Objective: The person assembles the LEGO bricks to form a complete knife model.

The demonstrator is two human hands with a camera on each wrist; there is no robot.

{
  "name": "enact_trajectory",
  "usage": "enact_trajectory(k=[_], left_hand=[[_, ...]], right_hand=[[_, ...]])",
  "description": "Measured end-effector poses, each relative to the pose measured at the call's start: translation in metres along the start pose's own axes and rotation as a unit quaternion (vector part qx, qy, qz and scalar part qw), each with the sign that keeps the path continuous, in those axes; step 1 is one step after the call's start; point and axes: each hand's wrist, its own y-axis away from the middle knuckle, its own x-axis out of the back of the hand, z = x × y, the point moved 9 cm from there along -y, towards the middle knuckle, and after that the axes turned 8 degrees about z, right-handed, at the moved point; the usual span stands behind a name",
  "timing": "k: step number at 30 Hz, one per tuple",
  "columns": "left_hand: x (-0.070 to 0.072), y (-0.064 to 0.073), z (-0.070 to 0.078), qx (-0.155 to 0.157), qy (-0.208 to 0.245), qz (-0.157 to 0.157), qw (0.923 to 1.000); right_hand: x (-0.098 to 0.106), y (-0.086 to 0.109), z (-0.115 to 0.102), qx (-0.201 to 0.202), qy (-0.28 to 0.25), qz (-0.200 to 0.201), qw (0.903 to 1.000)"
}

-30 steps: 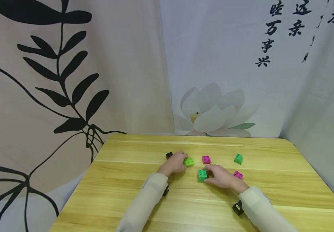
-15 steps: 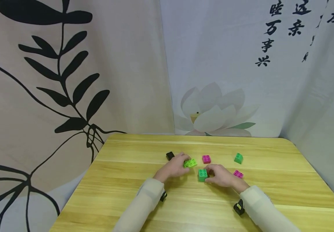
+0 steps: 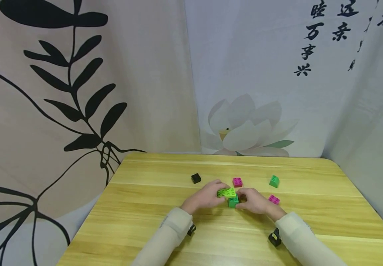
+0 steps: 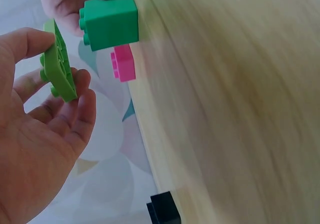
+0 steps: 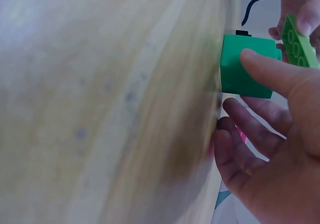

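My left hand [image 3: 208,194] pinches a flat lime-green toy brick [image 3: 226,192] between thumb and fingers. The left wrist view shows this lime brick [image 4: 60,66] tilted, its studs towards the palm side; hollow tubes show on its underside in the right wrist view. My right hand [image 3: 254,201] grips a taller green toy brick [image 3: 233,202], which sits on the table with its studs up. Seen from the right wrist, the thumb presses one face of this green brick [image 5: 245,73]. In the head view the lime brick overlaps the green brick's top, partly hiding its studs.
A black brick [image 3: 196,178] lies to the left on the wooden table [image 3: 138,214]. One pink brick [image 3: 237,182] stands just behind the hands, another pink brick [image 3: 274,199] beside my right hand. Farther back right is a second green brick [image 3: 274,181]. A printed curtain [image 3: 158,74] hangs behind.
My left hand has carried the lime brick rightward and nearer, from beside the black brick to the green brick. The black brick is now fully uncovered. My right hand has barely moved.
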Motion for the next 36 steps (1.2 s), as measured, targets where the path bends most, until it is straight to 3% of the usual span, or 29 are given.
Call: enact_trajectory(k=[26, 36], left_hand=[[-0.013, -0.006, 0.007, -0.015, -0.028, 0.008, 0.9995], [-0.014, -0.008, 0.008, -0.012, -0.009, 0.006, 0.9999]], right_hand=[[-0.002, 0.001, 0.0, 0.009, -0.018, -0.011, 0.9997], [-0.002, -0.001, 0.0, 0.013, -0.019, -0.01, 0.9997]])
